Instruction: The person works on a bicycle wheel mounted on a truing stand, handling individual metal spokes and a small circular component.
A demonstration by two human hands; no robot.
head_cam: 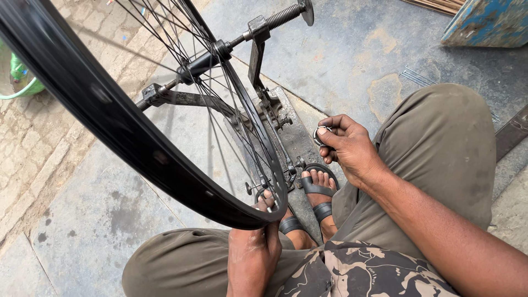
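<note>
My left hand grips the smooth black metal wheel rim at lower centre; my right hand pinches a small round steel tool.

No packages, labels, signs or screens in view, only workshop floor and metal parts

Daylight is falling evenly across a grey concrete floor, which is showing pale stains and worn patches. Toward 10 o'clock, a strip of brick paving is running alongside the concrete. A green plastic tub is sitting at 9 o'clock. At 1 o'clock, a chipped blue box is standing, with thin metal rods lying just below it.
</note>
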